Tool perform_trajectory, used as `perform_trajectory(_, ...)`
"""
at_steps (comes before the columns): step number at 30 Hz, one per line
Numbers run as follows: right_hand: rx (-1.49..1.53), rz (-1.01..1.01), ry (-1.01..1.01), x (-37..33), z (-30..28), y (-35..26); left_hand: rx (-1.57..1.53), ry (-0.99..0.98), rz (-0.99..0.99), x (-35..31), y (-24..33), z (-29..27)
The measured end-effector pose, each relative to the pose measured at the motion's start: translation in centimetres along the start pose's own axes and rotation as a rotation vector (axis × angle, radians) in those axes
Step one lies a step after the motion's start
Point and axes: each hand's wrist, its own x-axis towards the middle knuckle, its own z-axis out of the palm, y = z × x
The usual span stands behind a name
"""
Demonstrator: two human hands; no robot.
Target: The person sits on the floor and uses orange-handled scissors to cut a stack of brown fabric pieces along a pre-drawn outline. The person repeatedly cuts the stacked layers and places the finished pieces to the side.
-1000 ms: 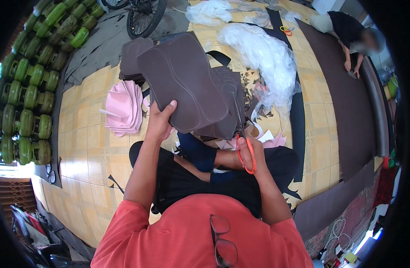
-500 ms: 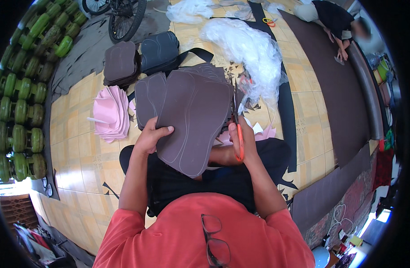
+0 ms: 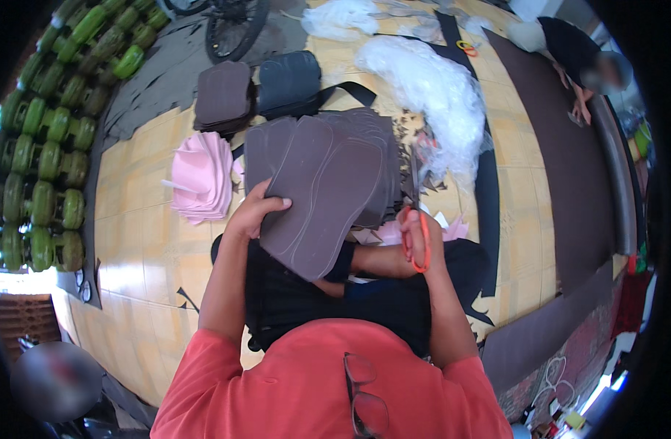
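My left hand [image 3: 252,214] grips the left edge of a dark brown sheet [image 3: 324,186], thumb on top. Pale curved outlines are drawn on the sheet, which is held over my crossed legs. Behind and under it lies a pile of similar brown pieces [image 3: 379,124]. My right hand [image 3: 432,238] is closed around the orange handles of a pair of scissors [image 3: 424,256]. Their dark blades point away from me, to the right of the sheet and apart from its edge. How far the blades are parted I cannot tell.
Brown [image 3: 223,95] and black [image 3: 289,80] stacks stand beyond, with pink pieces [image 3: 202,175] at left. Clear plastic [image 3: 430,95] lies among scraps. A person [image 3: 569,51] crouches by a brown roll [image 3: 606,161]. Green cylinders [image 3: 46,168] line the left; a bicycle wheel [image 3: 236,29] stands behind.
The view has shifted, so the scene sits farther right. The scissors have come away from the sheet's right edge, and the sheet has tilted slightly. A blurred round shape has appeared at lower left.
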Motion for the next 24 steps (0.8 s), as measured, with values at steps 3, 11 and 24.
perform_trajectory(3, 0.107, 0.005, 0.033, -0.6, 0.1, -0.8, 0.005, 0.082, 0.082, 1.8, 0.1, -2.8)
perform_trajectory(11, 0.052, 0.136, 0.064, -1.7, 0.0, 1.8, 0.533, 0.612, 0.104, 8.0, -4.7, -13.6)
perform_trajectory(24, 0.165, 0.247, 0.105, -1.7, -0.3, 6.6, 1.331, 0.423, 0.34, 6.8, -9.2, 8.2)
